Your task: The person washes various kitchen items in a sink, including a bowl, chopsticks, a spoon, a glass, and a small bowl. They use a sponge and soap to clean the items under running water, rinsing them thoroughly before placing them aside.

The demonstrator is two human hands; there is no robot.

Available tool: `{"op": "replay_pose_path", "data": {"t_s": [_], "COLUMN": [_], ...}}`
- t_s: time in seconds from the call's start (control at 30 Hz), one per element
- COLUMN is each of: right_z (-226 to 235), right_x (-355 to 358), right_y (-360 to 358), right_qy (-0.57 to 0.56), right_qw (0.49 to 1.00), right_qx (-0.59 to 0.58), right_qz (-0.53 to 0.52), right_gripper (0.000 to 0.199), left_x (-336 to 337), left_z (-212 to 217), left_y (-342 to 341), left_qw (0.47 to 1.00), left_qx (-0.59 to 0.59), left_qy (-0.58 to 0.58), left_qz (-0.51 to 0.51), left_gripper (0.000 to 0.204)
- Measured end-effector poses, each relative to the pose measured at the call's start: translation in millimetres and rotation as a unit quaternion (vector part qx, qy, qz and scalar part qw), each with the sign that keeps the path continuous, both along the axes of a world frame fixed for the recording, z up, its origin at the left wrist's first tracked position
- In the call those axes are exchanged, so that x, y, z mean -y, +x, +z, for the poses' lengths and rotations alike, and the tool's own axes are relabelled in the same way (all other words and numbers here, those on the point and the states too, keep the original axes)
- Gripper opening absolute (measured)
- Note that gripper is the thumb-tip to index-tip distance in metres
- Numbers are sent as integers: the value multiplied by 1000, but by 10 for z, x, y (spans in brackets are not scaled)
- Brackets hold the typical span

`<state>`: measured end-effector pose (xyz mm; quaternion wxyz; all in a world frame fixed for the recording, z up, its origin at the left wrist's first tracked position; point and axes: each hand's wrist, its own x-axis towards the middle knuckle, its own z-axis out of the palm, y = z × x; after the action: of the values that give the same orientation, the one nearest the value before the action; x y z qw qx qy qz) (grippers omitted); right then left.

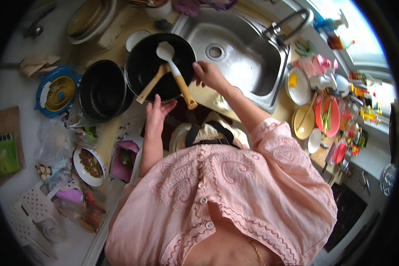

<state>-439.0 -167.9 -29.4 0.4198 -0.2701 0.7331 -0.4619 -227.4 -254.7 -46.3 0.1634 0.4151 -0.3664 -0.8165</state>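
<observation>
A black pan (159, 66) sits on the tabletop (115, 53), just left of the sink (239, 57). Two tools lie in it — a white spatula (175, 71) with a yellow handle, and a wooden spoon (153, 83). Both handles stick out over the near rim of the pan.

The right hand (210, 75) is at the right rim of the pan, next to the spatula. Its fingers curl down on the rim, so its grip looks closed on the pan. The left hand (157, 113) is just below the pan, close to the end of the spoon handle. Its fingers are spread, its grip is open, and it holds nothing.

A black pot (103, 91) stands beside the pan on the left, touching it. A blue and yellow fan (57, 93) lies further left. Near the person's left arm sit a white bowl (89, 166) with brown food and a pink box (124, 159).

To the right of the sink the tabletop is crowded — a white plate (298, 86) with something yellow on it, a red plate (328, 116) with green beans, and a yellow bowl (303, 122) with a wooden stick across it. The person wears a pink shirt (235, 195).
</observation>
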Motion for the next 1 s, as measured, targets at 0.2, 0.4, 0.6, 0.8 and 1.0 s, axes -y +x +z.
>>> {"op": "replay_pose_path", "data": {"t_s": [0.2, 0.4, 0.6, 0.8, 1.0], "right_z": [-75, -257, -570, -560, -553], "right_x": [-976, -1710, -1562, -1160, -787], "right_y": [-593, -407, -243, -118, -66], "right_qy": [75, 267, 193, 110, 79], "right_qw": [972, 962, 972, 991, 994], "right_qx": [-197, -53, -129, -66, -77], "right_qz": [-107, 8, -26, -39, -4], "right_gripper": [25, 44, 38, 26, 25], "left_x": [-281, -469, -706, -733, -861], "left_z": [141, 91, 128, 215, 322], "left_y": [143, -96, -401, -444, -531], "left_qw": [993, 957, 945, 933, 930], "left_qx": [57, 60, 31, 29, -17], "left_qy": [12, -41, -20, -44, -38], "left_qz": [-99, -281, -326, -357, -365], "left_gripper": [41, 21, 12, 11, 16]}}
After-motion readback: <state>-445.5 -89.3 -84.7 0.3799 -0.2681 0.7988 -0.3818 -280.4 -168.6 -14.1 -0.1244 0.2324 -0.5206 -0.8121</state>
